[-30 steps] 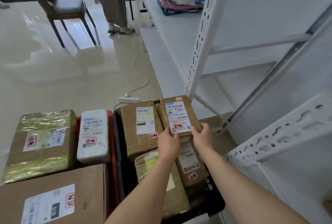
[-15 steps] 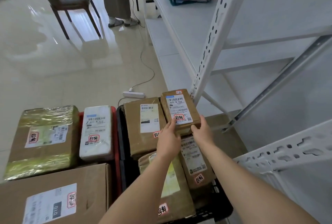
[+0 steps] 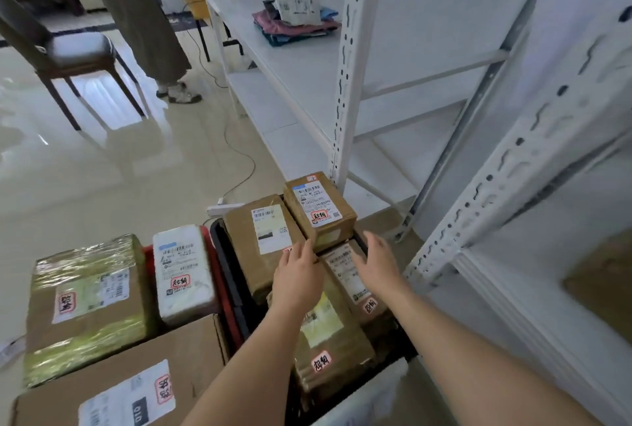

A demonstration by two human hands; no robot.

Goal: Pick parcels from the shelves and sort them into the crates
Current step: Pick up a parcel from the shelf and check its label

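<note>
**Both hands spread, small parcel resting in the black crate**

Neither hand grips anything. Left hand (image 3: 297, 275): fingers straight and loosely spread, fingertips at or just short of the near left corner of the small brown parcel (image 3: 319, 209); contact cannot be told. Right hand (image 3: 380, 263): palm turned inward, fingers spread, just beside the parcel's near right corner and apart from it.

Left to right across the floor:

- Green-taped carton (image 3: 85, 306), white label and red-marked sticker on top, at far left.
- Large brown carton (image 3: 130, 377) in front of it, at the lower edge of view, label facing up.
- White padded parcel (image 3: 183, 270) lying along the right edge of the red crate (image 3: 213, 261).
- Black crate (image 3: 222, 254) touching the red one. At its far left, a flat brown parcel (image 3: 256, 241) with a white label. At its far right corner, the small brown parcel sits on top of the others, label up, slightly tilted.
- Beneath the hands, two more brown parcels: one with a yellowish label (image 3: 328, 340), one with a white label (image 3: 349, 275) along the crate's right edge.
- White metal shelving (image 3: 345, 83) to the right of the crates; folded clothing (image 3: 294, 27) lies on a shelf farther back.

Background, upper left: a chair (image 3: 68, 56) and a standing person's legs (image 3: 150, 29); a power strip (image 3: 222, 209) and its cable lie on the tiled floor behind the black crate.
</note>
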